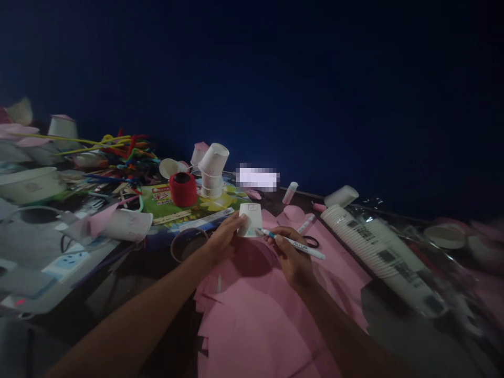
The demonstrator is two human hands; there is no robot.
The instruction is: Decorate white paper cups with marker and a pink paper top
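Note:
A small white paper cup [252,216], upside down, is gripped at its left side by my left hand [230,231]. In my right hand [292,253] is a white acrylic marker [305,248] with a teal band. Its tip points at the lower part of the cup's side, where a small bluish mark shows; I cannot tell whether the tip touches. Beneath both hands spread overlapping sheets of pink paper [252,320]. Close to my right hand lie black-handled scissors [312,241], partly hidden, and another white marker [306,223].
A glue stick [290,193] stands behind. Right lies a long wrapped stack of paper cups [386,257]. Left are stacked cups [212,170], a red roll [183,190], a roll of tape [189,245], coloured pipe cleaners [126,147] and a power strip [66,262].

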